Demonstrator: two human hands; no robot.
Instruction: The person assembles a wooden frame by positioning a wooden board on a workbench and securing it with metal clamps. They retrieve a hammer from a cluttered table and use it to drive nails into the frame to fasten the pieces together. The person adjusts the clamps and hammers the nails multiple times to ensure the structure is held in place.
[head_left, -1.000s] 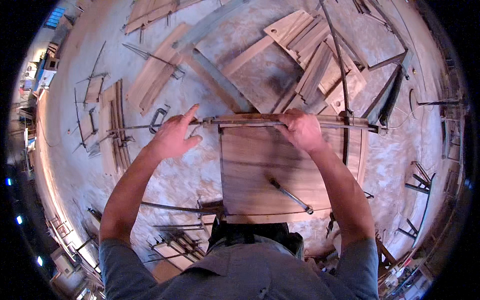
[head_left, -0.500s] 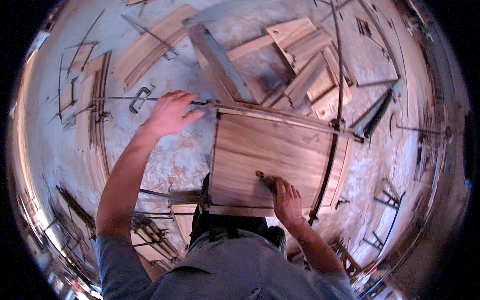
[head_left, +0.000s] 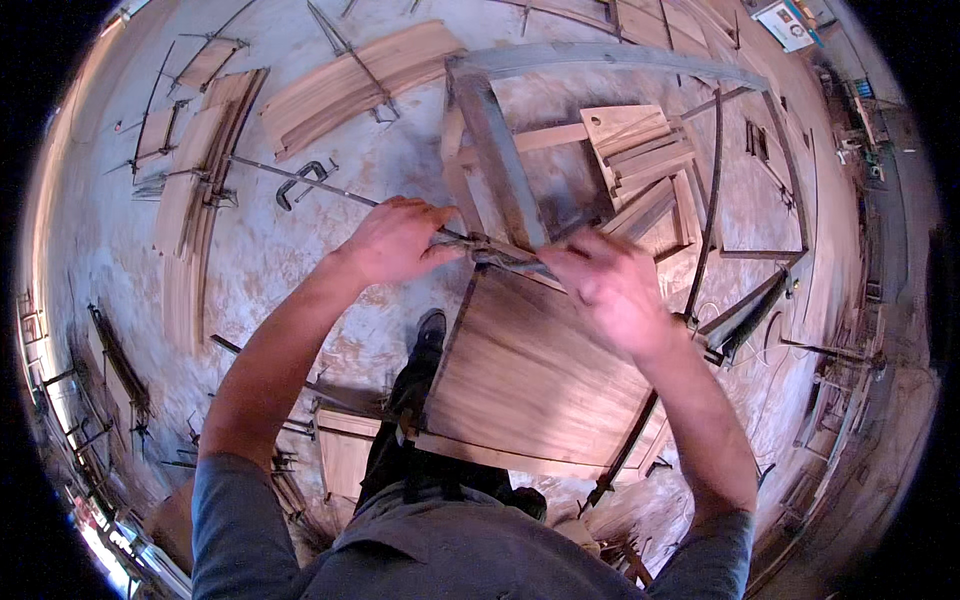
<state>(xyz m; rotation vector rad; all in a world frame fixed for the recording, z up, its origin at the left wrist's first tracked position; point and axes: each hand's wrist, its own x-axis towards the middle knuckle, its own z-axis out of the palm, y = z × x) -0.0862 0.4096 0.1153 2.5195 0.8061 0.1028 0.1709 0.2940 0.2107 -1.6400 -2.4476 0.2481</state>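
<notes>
So the left hand point(head_left: 395, 240) is wrapped around a long metal bar clamp point(head_left: 330, 188) right at the top edge of the wooden panel point(head_left: 535, 375), which stands on the concrete floor point(head_left: 290, 270). The right hand point(head_left: 610, 290) is blurry at the same edge, fingers curled; can't tell what it holds.

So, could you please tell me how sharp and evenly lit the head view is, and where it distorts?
In the head view the right hand is smeared by motion blur, while the left hand and the wooden panel look fairly sharp; fisheye bending curves the long clamp bar and planks near the rim; light is warm and soft, brightest at the left edge, with black corners.
</notes>
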